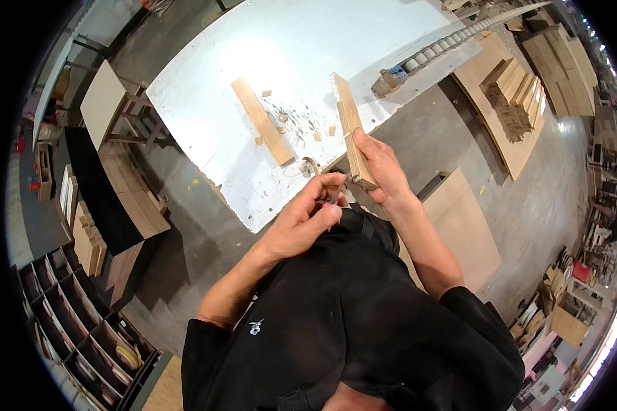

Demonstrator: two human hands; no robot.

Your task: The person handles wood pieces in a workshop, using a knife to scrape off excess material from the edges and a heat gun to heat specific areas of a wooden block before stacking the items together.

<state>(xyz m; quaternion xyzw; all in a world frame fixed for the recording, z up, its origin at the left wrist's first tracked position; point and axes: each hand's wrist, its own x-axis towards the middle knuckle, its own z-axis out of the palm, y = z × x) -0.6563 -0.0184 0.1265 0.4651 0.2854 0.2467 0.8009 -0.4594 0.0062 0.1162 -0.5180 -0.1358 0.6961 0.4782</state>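
Note:
My right hand (384, 168) is closed round one end of a narrow stack of wooden strips (350, 123), which slants up and away over the near edge of the white table (206, 75). Close to the stack's near end is my left hand (307, 218), its fingers curled in with the thumb. A small reddish bit shows between them; what it belongs to I cannot make out. On the table, left of the stack, lies a light wooden slat (262, 121). Small wood chips (282, 118) are scattered beside it.
A row of pale rollers (435, 49) runs along the table's right edge. Beyond it, stacked wooden pieces (517, 96) rest on a board. A large panel (463, 222) stands low at my right. A dark compartment rack (82, 329) is at the lower left.

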